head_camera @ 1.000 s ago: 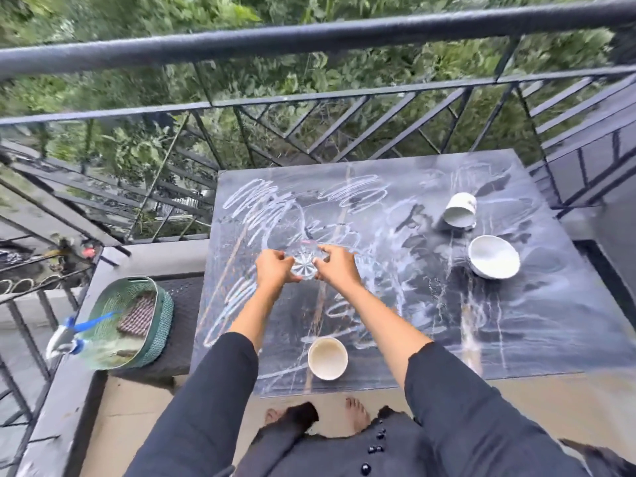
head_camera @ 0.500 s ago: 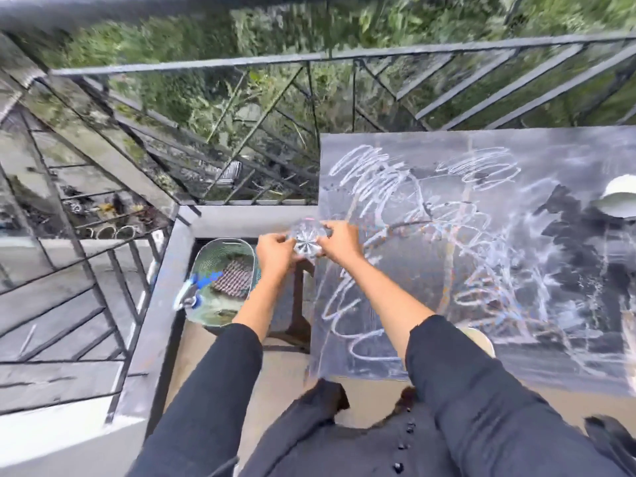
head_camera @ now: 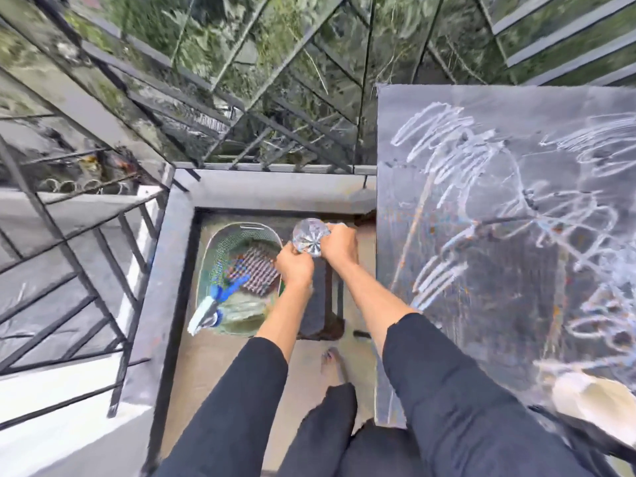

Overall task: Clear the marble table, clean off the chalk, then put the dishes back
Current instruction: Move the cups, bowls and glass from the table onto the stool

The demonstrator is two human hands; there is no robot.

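Both hands, left hand [head_camera: 295, 266] and right hand [head_camera: 339, 244], clasp a cut-glass dish [head_camera: 308, 237] beside the green basket [head_camera: 220, 249] (no legible writing)

Whole frame is motion-blurred; marble table [head_camera: 447, 304] runs off the right edge, chalk scribbles [head_camera: 481, 173] cut with it. White bowl [head_camera: 595, 404] at lower right is smeared and clipped by the edge. Glass dish [head_camera: 309, 235] is partly covered by both hands' fingers; basket [head_camera: 220, 242] contents too blurred to identify beyond a blue-and-white spray head [head_camera: 213, 304].
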